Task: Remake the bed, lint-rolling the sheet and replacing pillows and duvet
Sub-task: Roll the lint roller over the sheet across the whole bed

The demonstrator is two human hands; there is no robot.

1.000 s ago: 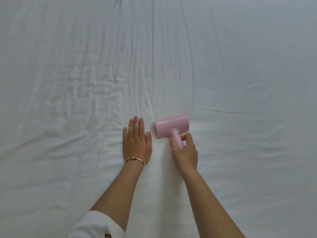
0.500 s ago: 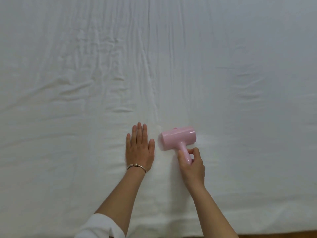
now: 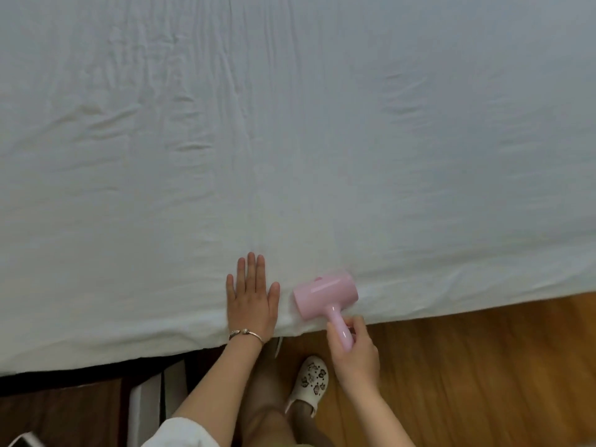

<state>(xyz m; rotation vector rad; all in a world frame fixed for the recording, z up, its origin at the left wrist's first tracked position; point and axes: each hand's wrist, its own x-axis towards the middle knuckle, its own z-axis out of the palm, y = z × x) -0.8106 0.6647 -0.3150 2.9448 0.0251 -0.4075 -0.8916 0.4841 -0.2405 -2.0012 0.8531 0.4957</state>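
White cotton fills most of the view: the sheet (image 3: 290,140), wrinkled toward its far left and smoother to the right, lies bare on the bed with no pillows or duvet in sight, which suggests the lint-rolling step is in hand and the replacing is yet to come. Along the bed's near edge, wooden floor (image 3: 483,366) shows to the right and a dark gap under the frame to the left. A person's left hand (image 3: 251,301) lies flat on the sheet just inside that near edge, fingers straight and together, pressing the fabric, a bracelet (image 3: 246,333) at the wrist. Just beside it, the pink lint roller (image 3: 325,295) rests its drum on the sheet at the very edge, its handle hanging out past the bed; the right hand (image 3: 356,350) curls round that handle, thumb and fingers closed on it. The next stroke, by this reading, calls for a fresh lane away from the edge, with the flat hand keeping the cloth taut so creases do not bunch under the drum. A white clog (image 3: 311,382) stands on the floor below; nothing on the sheet blocks the roller
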